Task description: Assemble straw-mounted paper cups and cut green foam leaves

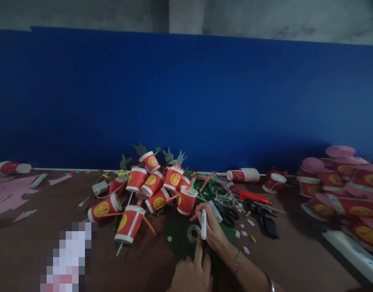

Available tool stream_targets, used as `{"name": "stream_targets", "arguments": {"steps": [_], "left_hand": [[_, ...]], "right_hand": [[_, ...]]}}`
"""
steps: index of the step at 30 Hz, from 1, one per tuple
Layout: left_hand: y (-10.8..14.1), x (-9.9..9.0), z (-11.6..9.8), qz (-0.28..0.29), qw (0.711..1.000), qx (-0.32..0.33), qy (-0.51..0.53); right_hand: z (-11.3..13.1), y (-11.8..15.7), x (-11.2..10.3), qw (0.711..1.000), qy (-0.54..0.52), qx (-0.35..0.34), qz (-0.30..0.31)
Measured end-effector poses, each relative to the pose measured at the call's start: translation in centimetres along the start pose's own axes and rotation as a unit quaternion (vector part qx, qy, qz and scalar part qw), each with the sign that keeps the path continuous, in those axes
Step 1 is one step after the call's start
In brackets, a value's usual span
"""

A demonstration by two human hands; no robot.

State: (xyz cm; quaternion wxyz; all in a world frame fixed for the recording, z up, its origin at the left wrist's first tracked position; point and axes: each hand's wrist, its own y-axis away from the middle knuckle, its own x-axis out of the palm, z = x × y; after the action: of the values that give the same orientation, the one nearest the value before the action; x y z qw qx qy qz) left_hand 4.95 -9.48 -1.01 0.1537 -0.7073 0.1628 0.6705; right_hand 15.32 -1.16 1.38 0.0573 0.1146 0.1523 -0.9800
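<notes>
Brown table (146, 269) crowded with red paper cups (130, 224) before a blue panel (186, 97)

Nearest, at centre, the left hand (191, 273) comes in from the near side, forefinger stretched out just beside a whitish ring (190, 234), holding nothing that shows. To its right and slightly farther, the right hand (213, 233) has its grip pinched on a white pen (204, 227); the writing tip cannot be made out. Pen and ring are over a dark green sheet (176, 243) lying flat on the table.

The pen looks light, stiff and smooth, easiest to hold around its barrel. The sheet seems thin and apt to slide or crease, best steadied with flat fingertips. Small white scraps (246, 250) lie to its right.

Left and farther, the cups heap together, tilted and overlapping, with coloured straws (149, 226) poking out. They look light and easily crushed; their insides are hidden. Far right, more red cups are grouped with pink discs (340, 151), contents also unseen. Single cups lie on their sides at far left (7, 168) and right of centre (236, 175). Behind everything stands the panel, below a grey wall (113, 16).
</notes>
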Motion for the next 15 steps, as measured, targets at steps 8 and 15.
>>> {"name": "stream_targets", "arguments": {"steps": [8,15], "left_hand": [[0.0,0.4,-0.2,-0.012,1.000,-0.012,-0.013],[0.1,0.7,0.0,-0.035,0.999,-0.007,-0.023]], "right_hand": [[1.2,-0.1,0.0,0.999,-0.006,0.045,-0.020],[0.1,-0.3,0.0,0.999,-0.002,0.031,-0.040]]}}
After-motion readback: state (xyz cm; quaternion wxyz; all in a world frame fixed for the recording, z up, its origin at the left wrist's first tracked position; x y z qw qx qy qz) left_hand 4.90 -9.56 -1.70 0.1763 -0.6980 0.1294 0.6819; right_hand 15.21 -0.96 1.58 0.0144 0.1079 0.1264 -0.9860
